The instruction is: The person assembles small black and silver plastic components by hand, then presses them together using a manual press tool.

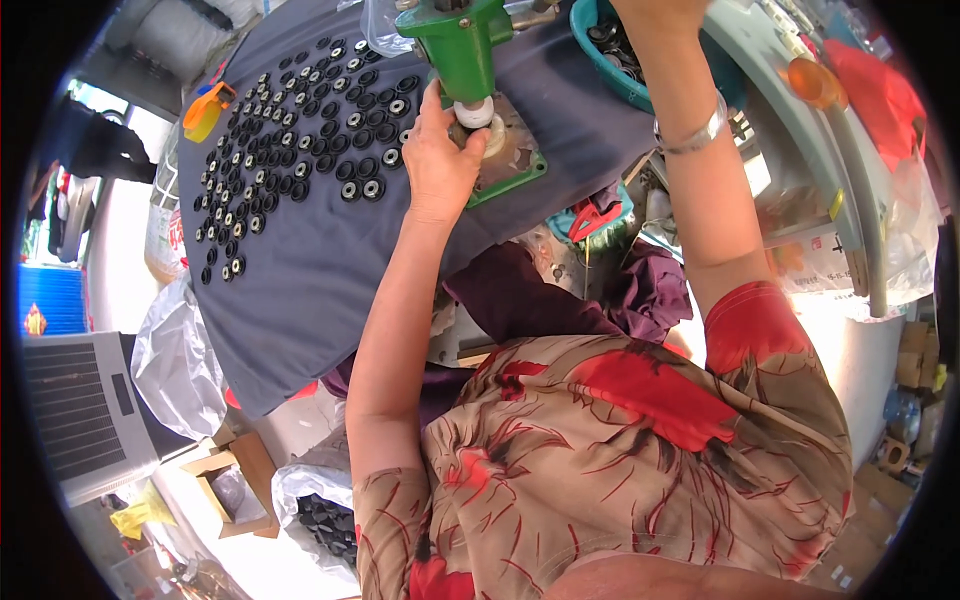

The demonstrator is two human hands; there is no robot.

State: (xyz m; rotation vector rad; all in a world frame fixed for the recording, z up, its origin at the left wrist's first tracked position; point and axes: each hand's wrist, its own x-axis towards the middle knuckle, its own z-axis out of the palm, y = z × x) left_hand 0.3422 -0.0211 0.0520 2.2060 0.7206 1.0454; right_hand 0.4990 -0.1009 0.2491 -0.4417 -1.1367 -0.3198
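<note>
A green hand press [465, 50] stands at the far side of the table, its white rounded tip [474, 112] lowered onto a pale round seat [494, 137] on the metal base [512, 165]. My left hand [440, 155] is beside the tip, thumb and forefinger apart around it, the thumb by the seat. No part shows between its fingers. My right arm reaches up past the teal basin; my right hand [665, 12] is cut off by the top edge, so its fingers are hidden. Many small black round parts [290, 140], some with pale ring centres, lie spread left of the press.
A dark grey cloth [300, 320] covers the table. The teal basin [597, 70] holds dark parts. An orange-yellow tool [207, 110] lies at the far left edge. A clear bag [385, 30] is beside the press. Below stand an open carton [235, 490] and a sack of black pieces [325, 525].
</note>
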